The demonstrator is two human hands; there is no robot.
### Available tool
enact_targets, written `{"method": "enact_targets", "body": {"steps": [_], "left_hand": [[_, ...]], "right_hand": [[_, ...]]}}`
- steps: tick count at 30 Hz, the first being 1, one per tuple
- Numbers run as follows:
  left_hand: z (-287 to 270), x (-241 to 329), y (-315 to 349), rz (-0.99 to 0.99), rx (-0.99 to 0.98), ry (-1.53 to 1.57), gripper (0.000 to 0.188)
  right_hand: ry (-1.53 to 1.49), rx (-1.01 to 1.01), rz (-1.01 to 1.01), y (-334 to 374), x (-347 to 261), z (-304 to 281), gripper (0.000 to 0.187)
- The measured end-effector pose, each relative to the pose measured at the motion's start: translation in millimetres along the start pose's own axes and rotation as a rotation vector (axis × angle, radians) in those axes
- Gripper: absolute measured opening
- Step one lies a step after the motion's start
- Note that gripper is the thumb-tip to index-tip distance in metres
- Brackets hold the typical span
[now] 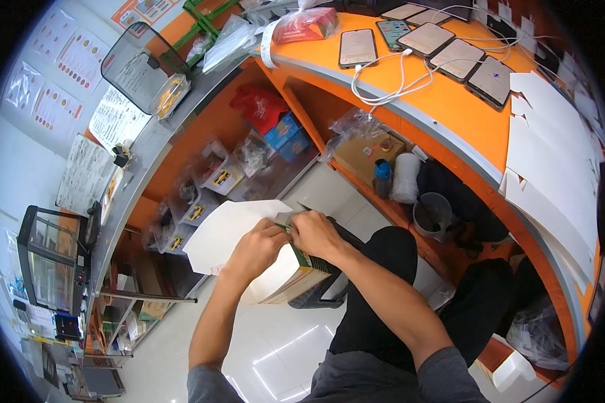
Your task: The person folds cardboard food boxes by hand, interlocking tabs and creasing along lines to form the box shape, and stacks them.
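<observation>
Seated behind the curved orange tabletop [450,107], you hold a thick stack of flat white paperboard sheets with a green printed edge [296,272] over your lap, above the pale tiled floor [275,349]. Your left hand [255,248] lies on top of the stack, its grip pinched on the topmost loose white sheet [232,232], which fans out to the left. Your right hand [316,232] is clenched on the stack's upper edge, just beside the left, fingers curled over the rim. The stack looks stiff as a bundle yet light, and its smooth sheets would likely slide over one another; a hold across the full thickness at the edge seems safest, while a single sheet would bend easily and is best taken near a corner. Above, a row of smartphones [423,40] charges on white cables [390,84], beside stacked white flat sheets [551,154]. Clear plastic tubs [215,174] fill the shelf below the far counter.
</observation>
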State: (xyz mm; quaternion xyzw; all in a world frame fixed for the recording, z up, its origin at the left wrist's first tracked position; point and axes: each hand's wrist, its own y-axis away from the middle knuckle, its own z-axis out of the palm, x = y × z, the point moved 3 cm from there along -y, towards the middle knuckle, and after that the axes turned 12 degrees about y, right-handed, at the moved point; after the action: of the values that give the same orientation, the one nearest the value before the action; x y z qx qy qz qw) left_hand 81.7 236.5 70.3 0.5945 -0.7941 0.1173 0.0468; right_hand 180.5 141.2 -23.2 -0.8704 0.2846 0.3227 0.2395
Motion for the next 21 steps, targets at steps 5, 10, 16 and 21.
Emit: {"method": "enact_targets", "body": {"steps": [5, 10, 16, 21], "left_hand": [[7, -8, -6, 0.007, -0.08, 0.021, 0.017], [19, -15, 0, 0.006, -0.011, 0.051, 0.017], [4, 8, 50, -0.545, 0.518, 0.122, 0.028], [23, -11, 133, -0.906, 0.669, 0.073, 0.034]], "right_hand": [[-0.213, 0.021, 0.022, 2, 12, 6, 0.009], [-0.363, 0.002, 0.102, 8, 14, 5, 0.018], [-0.073, 0.1, 0.132, 34, -11, -19, 0.032], [0.039, 0.048, 0.006, 43, -18, 4, 0.023]]}}
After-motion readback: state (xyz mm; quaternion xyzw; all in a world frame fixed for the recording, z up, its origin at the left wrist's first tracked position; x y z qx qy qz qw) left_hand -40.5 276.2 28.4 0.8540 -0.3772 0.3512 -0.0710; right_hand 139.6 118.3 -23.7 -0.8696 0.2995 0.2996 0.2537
